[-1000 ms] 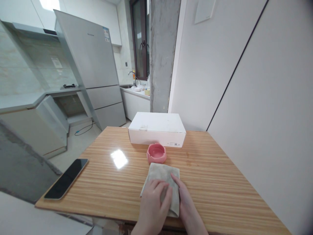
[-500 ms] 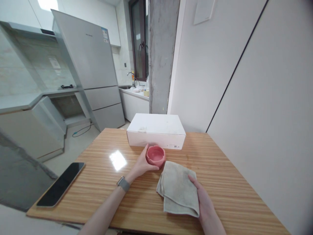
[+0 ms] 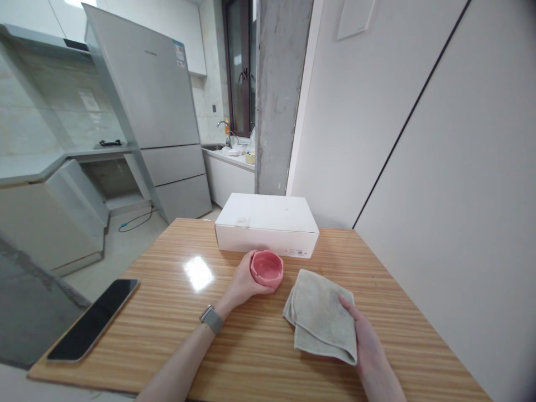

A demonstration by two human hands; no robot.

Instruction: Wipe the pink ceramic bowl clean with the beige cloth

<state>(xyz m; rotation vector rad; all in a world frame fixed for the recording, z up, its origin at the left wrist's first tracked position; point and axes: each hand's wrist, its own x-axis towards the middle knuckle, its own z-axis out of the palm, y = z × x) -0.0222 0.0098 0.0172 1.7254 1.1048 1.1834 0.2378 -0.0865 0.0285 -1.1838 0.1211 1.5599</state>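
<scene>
The place looks like a home kitchen: a tall fridge [image 3: 154,106] stands between pale cabinets, a faucet [image 3: 226,131] rises over a sink [image 3: 214,147], and marbled tiles [image 3: 62,111] line the wall.

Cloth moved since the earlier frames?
Yes, to the right. Against the white box, the cloth went from in front of its middle to reaching past its right end.

The pink faceted bowl [image 3: 267,270] with a notched rim is mouth up near the middle of the striped wooden table [image 3: 157,315]. The grey-beige fabric cloth [image 3: 321,315], unevenly folded and faintly discoloured, is apart to its right, nearer the front edge.
</scene>
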